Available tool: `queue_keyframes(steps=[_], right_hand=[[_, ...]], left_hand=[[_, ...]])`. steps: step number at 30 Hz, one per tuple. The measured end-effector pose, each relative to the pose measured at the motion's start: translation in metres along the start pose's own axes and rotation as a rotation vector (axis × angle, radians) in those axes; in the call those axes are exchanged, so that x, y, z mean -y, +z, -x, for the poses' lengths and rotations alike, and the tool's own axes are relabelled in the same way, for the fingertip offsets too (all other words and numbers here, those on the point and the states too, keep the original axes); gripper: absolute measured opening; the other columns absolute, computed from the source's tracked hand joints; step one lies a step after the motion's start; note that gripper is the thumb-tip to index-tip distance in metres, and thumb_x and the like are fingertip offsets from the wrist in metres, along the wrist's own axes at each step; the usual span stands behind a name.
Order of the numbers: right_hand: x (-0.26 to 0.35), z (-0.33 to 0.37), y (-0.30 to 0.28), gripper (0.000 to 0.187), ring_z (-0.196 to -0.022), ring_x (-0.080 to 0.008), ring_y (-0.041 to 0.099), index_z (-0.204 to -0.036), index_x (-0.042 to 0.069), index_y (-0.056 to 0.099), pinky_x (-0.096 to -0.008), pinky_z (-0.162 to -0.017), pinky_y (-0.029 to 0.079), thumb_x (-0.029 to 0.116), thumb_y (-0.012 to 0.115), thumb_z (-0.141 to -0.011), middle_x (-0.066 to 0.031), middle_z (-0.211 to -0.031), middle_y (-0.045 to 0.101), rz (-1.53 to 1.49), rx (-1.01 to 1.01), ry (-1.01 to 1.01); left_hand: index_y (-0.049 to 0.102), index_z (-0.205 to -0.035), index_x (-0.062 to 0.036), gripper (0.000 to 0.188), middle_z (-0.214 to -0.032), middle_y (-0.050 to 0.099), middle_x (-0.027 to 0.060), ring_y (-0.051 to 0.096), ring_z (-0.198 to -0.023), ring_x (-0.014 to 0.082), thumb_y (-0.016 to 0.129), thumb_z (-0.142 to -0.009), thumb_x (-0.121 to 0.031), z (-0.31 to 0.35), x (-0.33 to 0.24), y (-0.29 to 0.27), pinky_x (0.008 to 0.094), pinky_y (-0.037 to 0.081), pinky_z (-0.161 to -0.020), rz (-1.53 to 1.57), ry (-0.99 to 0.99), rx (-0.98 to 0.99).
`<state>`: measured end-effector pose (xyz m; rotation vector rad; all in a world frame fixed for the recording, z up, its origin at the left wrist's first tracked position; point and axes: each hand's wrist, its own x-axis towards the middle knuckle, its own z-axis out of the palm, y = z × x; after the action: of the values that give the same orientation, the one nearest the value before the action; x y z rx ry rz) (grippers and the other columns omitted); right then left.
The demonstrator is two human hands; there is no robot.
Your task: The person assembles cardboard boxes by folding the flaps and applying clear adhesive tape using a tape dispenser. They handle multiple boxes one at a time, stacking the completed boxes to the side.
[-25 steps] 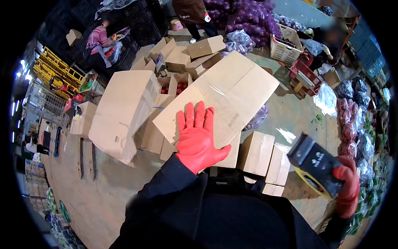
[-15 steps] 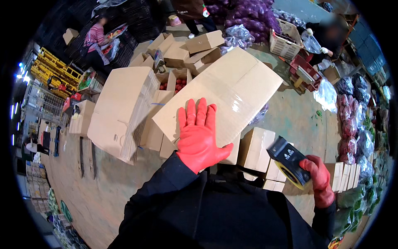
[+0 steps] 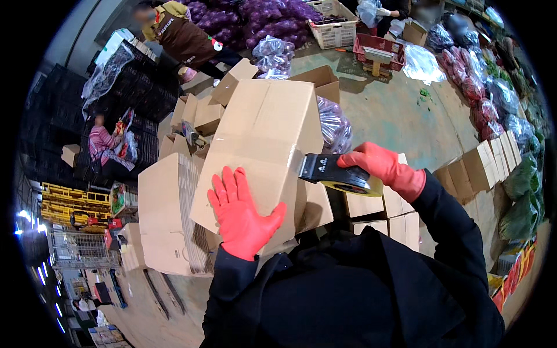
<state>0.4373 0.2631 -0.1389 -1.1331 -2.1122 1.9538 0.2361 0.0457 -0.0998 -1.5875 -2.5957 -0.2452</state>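
A closed cardboard box (image 3: 264, 124) lies in front of me, tilted in the view. My left hand (image 3: 241, 217), in a red rubber glove, rests flat on its near face with the fingers spread. My right hand (image 3: 380, 168), gloved the same way, grips a black tape dispenser (image 3: 333, 169) holding a roll of yellowish tape. The dispenser's front end touches the box's right side, near the edge. What the tape does under that end is hard to make out.
Left of the box stands a stack of flattened cartons (image 3: 165, 214). Open cartons (image 3: 206, 113) lie behind it, beside bagged purple produce (image 3: 335, 124). Closed boxes (image 3: 403, 229) stand at the right. A red crate (image 3: 380, 49) is farther off. A person in a brown apron (image 3: 183, 40) bends at the back.
My right hand has brought the tape dispenser left and up against the box's side. The box now shows its right side. My left hand stays flat on it. The view has turned.
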Motion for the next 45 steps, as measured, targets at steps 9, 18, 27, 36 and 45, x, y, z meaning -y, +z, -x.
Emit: queue_keyframes(steps=[9, 18, 27, 36, 45], right_hand=[[-0.126, -0.015, 0.013, 0.028, -0.080, -0.0262, 0.065, -0.099, 0.010, 0.070, -0.0346, -0.074, 0.050, 0.030, 0.054, -0.089, -0.0164, -0.091, 0.069, 0.238, 0.024, -0.133], [-0.089, 0.052, -0.037, 0.034, -0.070, -0.0162, 0.063, -0.100, 0.000, 0.066, -0.0280, -0.066, 0.050, 0.031, 0.060, -0.086, -0.0060, -0.086, 0.067, -0.659, -0.539, -0.054], [0.012, 0.076, -0.050, 0.066, -0.060, -0.0298, 0.065, -0.106, -0.014, 0.054, -0.0345, -0.055, 0.054, 0.044, 0.062, -0.077, -0.0245, -0.082, 0.066, -0.671, -0.128, -0.362], [0.130, 0.053, 0.012, 0.069, -0.071, -0.0220, 0.066, -0.096, -0.015, 0.062, -0.0291, -0.064, 0.052, 0.038, 0.077, -0.054, -0.0156, -0.083, 0.068, -0.296, 0.097, -0.330], [0.184, 0.036, 0.057, 0.070, -0.069, -0.0205, 0.065, -0.096, -0.015, 0.062, -0.0279, -0.063, 0.051, 0.042, 0.077, -0.058, -0.0173, -0.084, 0.068, -0.069, 0.079, -0.350]], left_hand=[[0.028, -0.142, 0.0013, 0.098, -0.147, 0.024, 0.0294, 0.018, -0.138, 0.0455, 0.072, -0.068, -0.046, -0.002, 0.006, -0.007, 0.0530, 0.013, -0.112, -0.023, 0.065, 0.028], [0.037, -0.141, -0.0087, 0.081, -0.146, 0.037, 0.0124, 0.036, -0.133, 0.0331, 0.065, -0.066, 0.001, 0.019, 0.094, -0.052, 0.0453, 0.027, -0.110, -0.058, 0.131, 0.242], [0.043, -0.137, -0.0079, 0.070, -0.141, 0.044, 0.0112, 0.033, -0.137, 0.0311, 0.057, -0.071, 0.009, 0.033, 0.148, -0.076, 0.0431, 0.022, -0.113, 0.303, 0.169, 0.240], [0.050, -0.125, -0.0023, 0.071, -0.106, 0.057, 0.0145, 0.059, -0.088, 0.0183, 0.028, -0.094, -0.062, -0.017, 0.103, -0.082, 0.0296, 0.050, -0.073, 1.581, -0.019, 0.487], [0.061, -0.104, -0.0029, 0.082, -0.085, 0.060, 0.0052, 0.054, -0.068, 0.0106, 0.014, -0.092, -0.069, -0.034, 0.125, -0.099, 0.0232, 0.043, -0.060, 1.792, 0.163, 0.570]])
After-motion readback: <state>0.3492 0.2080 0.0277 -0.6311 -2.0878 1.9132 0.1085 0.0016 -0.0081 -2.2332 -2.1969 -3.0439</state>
